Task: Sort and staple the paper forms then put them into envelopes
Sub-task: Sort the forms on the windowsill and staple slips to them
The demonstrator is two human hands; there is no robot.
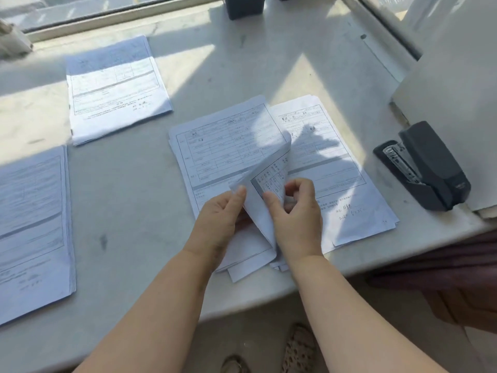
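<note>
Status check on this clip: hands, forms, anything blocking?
Left hand and right hand both pinch a curled sheet lifted off the centre pile. Stapler untouched at right. Nothing in the way.

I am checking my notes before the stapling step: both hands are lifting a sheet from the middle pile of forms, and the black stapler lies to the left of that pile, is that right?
Not quite. The head view shows the black stapler to the right of the middle pile of forms, not the left. The rest holds: the left hand and right hand are both lifting a sheet from that pile.
</note>
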